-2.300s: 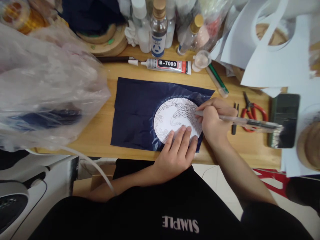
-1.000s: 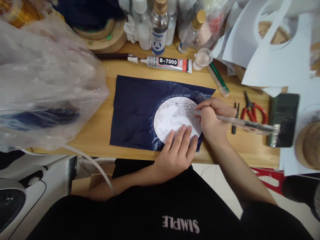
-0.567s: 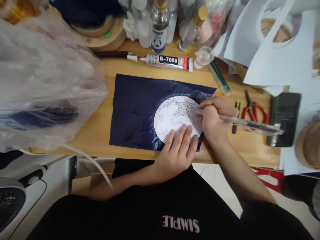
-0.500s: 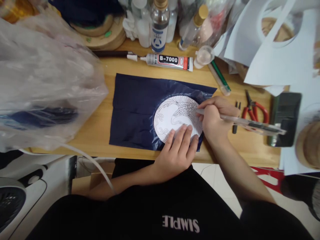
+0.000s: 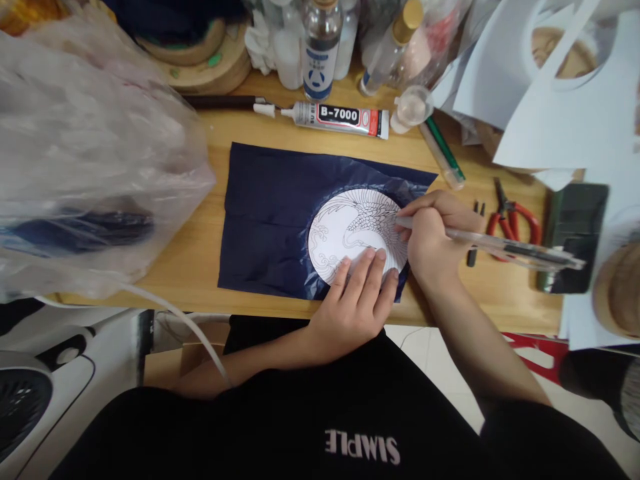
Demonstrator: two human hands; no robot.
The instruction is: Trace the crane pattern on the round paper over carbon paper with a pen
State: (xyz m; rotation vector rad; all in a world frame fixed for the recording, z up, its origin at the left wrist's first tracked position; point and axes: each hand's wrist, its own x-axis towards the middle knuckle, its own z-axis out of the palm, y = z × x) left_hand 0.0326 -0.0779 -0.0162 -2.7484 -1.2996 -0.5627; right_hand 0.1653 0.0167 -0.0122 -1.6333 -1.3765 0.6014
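Observation:
A round white paper printed with a crane and wave line drawing lies on a dark blue sheet on the wooden table. My left hand rests flat with fingers spread over the paper's lower edge, pressing on it. In my right hand is a clear-barrelled pen, gripped between thumb and fingers. Its front end meets the right side of the drawing, among the feather lines; the exact tip is too small to make out. The pen's back end slants out to the right.
Behind the sheet lie a B-7000 glue tube, glass bottles and a green-and-clear pen. To the right are red-handled pliers, a dark phone-like slab and cut white paper. A plastic bag fills the left side.
My right hand and the pen have shifted very slightly right, with the pen's back end swinging a little to the right. The left hand stays in place on the paper.

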